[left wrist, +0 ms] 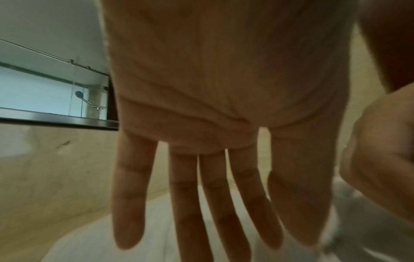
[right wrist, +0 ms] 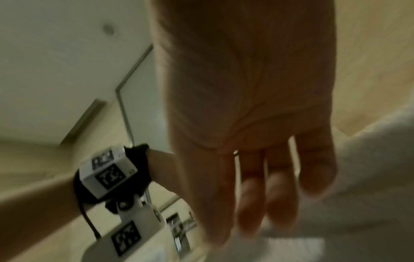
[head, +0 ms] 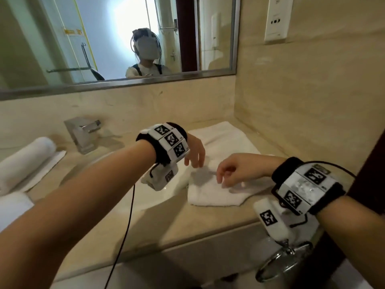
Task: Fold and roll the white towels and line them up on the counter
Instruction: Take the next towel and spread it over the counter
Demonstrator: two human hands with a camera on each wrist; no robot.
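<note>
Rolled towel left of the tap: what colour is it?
White; the rolled towel shows best in the head view.

On the counter (head: 208, 222), the flat towel (head: 218, 190) lies at two o'clock, beside the sink (head: 162, 197); the faucet (head: 83, 134) stands at eleven o'clock behind the sink; the rolled towel (head: 25, 159) lies at nine o'clock; the mirror (head: 116, 38) hangs at twelve.

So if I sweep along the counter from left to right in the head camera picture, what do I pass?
Rolled white towel → square chrome faucet → the person's left hand → the person's right hand, both hands above a flat white towel on the beige stone counter.
</note>
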